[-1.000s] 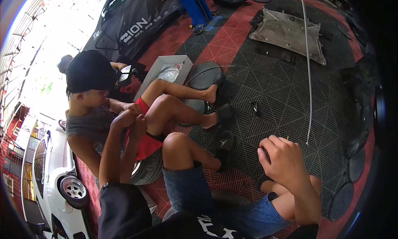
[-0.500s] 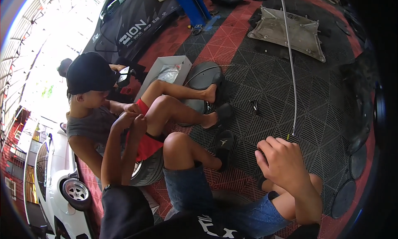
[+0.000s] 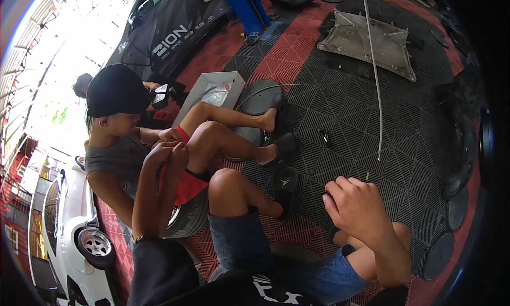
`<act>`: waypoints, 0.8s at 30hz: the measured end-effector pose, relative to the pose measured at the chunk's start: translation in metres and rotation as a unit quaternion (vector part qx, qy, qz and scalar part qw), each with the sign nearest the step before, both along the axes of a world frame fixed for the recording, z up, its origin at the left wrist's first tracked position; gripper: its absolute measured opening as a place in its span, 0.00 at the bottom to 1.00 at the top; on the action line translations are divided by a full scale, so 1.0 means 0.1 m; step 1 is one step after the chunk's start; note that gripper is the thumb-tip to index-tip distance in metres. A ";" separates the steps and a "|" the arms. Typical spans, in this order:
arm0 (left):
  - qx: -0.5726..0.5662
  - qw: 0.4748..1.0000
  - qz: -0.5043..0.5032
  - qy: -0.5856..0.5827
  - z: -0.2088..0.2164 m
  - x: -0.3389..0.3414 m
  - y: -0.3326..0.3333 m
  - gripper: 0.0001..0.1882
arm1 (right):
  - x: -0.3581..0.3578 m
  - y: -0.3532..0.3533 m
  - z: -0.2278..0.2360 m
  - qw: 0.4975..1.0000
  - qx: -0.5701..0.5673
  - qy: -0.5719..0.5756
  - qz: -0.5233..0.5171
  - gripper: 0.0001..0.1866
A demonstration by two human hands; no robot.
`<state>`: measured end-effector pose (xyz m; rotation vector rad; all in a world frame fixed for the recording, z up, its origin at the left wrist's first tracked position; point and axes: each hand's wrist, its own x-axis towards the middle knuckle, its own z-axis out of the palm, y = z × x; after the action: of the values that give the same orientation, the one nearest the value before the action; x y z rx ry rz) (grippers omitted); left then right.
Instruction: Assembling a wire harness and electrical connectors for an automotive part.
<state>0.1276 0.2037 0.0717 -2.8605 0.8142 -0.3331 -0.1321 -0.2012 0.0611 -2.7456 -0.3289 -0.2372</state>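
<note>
The left hand (image 3: 158, 153) curls close beside the co-worker's hand (image 3: 170, 135); its grip is unclear, and crowded fingers could fumble something small. The right hand (image 3: 354, 202) curls loosely, a yellow-green strip (image 3: 367, 175) showing past its knuckles, perhaps held. Just beyond, the grey cable (image 3: 376, 75) could swing in if nudged.

The cable (image 3: 377, 93) looks smooth and faintly shiny, the floor tiles (image 3: 330, 107) ridged matt plastic, the shorts (image 3: 239, 242) denim.

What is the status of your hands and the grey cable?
Left hand close to co-worker's hand, grip unclear. Right hand curled, grip hidden. Grey cable ends apart from right hand. Yellow-green tip visible between.
</note>
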 end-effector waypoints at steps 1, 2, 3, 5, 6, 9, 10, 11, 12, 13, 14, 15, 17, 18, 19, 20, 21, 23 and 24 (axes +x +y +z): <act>0.004 1.000 -0.001 0.000 0.00 0.01 0.00 0.11 | 0.00 0.00 0.00 1.000 0.000 0.000 0.000 0.10; 0.009 1.000 -0.001 0.001 0.00 0.02 -0.01 0.11 | 0.01 -0.01 -0.01 1.000 0.000 -0.001 0.003 0.10; 0.013 1.000 -0.001 0.001 0.00 0.02 -0.01 0.11 | 0.01 -0.01 -0.01 1.000 -0.001 -0.002 0.006 0.10; 0.022 1.000 -0.001 0.003 -0.01 0.04 0.00 0.11 | 0.03 -0.01 0.00 1.000 0.003 0.001 0.005 0.10; 0.027 1.000 -0.001 0.003 -0.01 0.05 0.01 0.11 | 0.04 0.00 0.01 1.000 0.006 0.003 0.004 0.11; 0.039 0.999 0.002 0.007 -0.04 0.07 0.06 0.11 | 0.08 0.01 -0.06 1.000 0.000 0.019 0.005 0.11; 0.043 0.999 0.004 0.009 -0.06 0.07 0.10 0.11 | 0.09 0.01 -0.08 1.000 0.000 0.021 0.007 0.11; 0.048 0.999 0.006 0.012 -0.09 0.07 0.14 0.11 | 0.10 0.00 -0.10 0.999 -0.003 0.033 0.012 0.10; 0.052 0.998 0.009 0.015 -0.12 0.08 0.19 0.11 | 0.12 0.00 -0.13 0.999 -0.005 0.046 0.017 0.10; 0.052 0.999 0.009 0.012 0.01 0.06 0.08 0.11 | 0.10 -0.01 -0.10 0.999 -0.010 0.043 0.017 0.10; -0.012 0.996 -0.066 0.055 -0.01 -0.02 -0.16 0.10 | 0.09 -0.03 -0.07 0.998 -0.015 0.061 0.006 0.10; -0.071 0.983 -0.138 0.101 0.10 -0.23 -0.71 0.11 | 0.12 -0.03 -0.08 0.996 -0.015 0.084 -0.003 0.10; -0.083 0.969 -0.036 0.232 0.38 -0.68 -1.50 0.10 | 0.26 -0.05 -0.24 0.995 -0.017 0.097 0.001 0.11; -0.031 0.955 -0.131 0.263 0.21 -0.68 -1.79 0.10 | 0.32 -0.12 -0.32 0.992 -0.034 0.120 -0.011 0.12; -0.005 0.940 -0.166 0.298 0.13 -0.76 -2.06 0.10 | 0.36 -0.17 -0.36 0.985 -0.045 0.164 -0.031 0.13; 0.010 0.935 -0.210 0.286 0.01 -0.88 -2.27 0.09 | 0.41 -0.23 -0.41 0.979 -0.042 0.193 -0.052 0.14; 0.005 0.919 -0.303 0.251 -0.24 -1.01 -2.48 0.09 | 0.39 -0.33 -0.47 0.977 -0.045 0.196 -0.070 0.13; 0.028 0.888 -0.364 0.280 -0.76 -1.35 -2.84 0.09 | 0.45 -0.52 -0.60 0.957 -0.058 0.262 -0.106 0.13; 0.045 0.878 -0.398 0.263 -1.12 -1.57 -2.90 0.10 | 0.49 -0.59 -0.55 0.955 -0.045 0.269 -0.114 0.14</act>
<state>-0.0296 -0.0864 -0.0406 -2.3816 2.0277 0.4278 -0.0832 -0.2605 0.0064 -2.7940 0.1288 0.4748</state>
